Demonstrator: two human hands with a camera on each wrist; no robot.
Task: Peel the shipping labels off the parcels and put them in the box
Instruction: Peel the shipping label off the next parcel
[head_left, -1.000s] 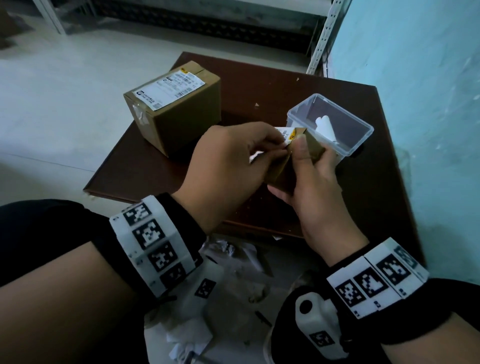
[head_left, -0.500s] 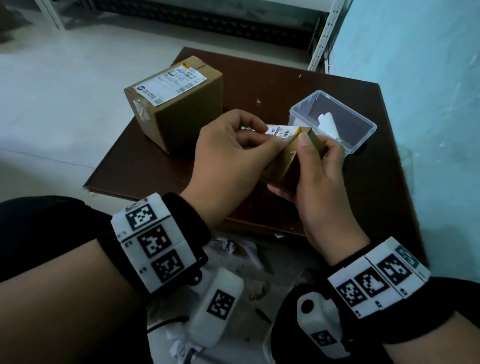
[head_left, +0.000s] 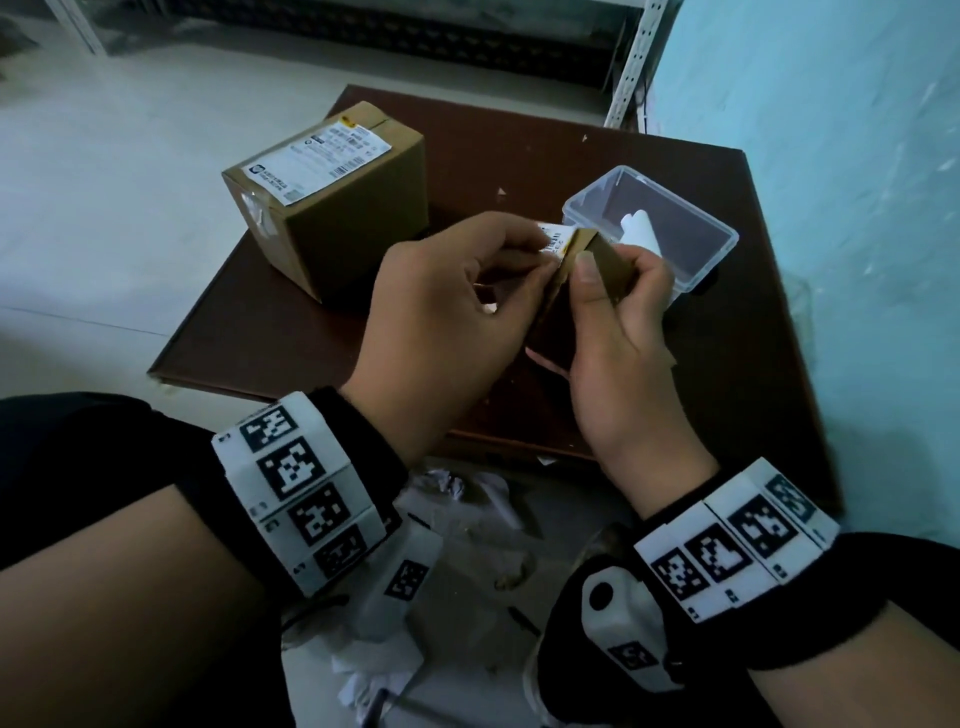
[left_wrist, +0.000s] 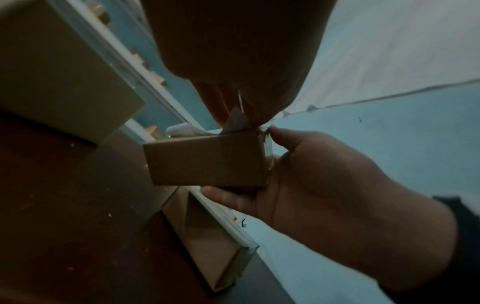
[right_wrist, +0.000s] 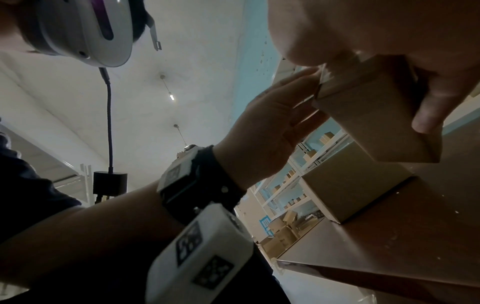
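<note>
My right hand (head_left: 618, 332) is wrapped round the small brown cardboard parcel (left_wrist: 207, 160), thumb pressed on its near face, holding it lifted off the dark brown square table (head_left: 322, 332); my left hand (head_left: 441, 312) pinches the loosened corner of the white barcoded shipping label (head_left: 555, 240) between thumb and fingertips at the parcel's top edge. I judge the label only partly lifted, so I should draw it back low and slow toward eight o'clock, close to the cardboard, so the paper comes off whole rather than tearing. My right grip needs to stay firm against that pull. The clear plastic rectangular box (head_left: 722, 235) waits at two o'clock, just beyond my right hand, with a white piece already inside. The larger brown cardboard parcel (head_left: 358, 234), label unpeeled, sits at ten o'clock.
</note>
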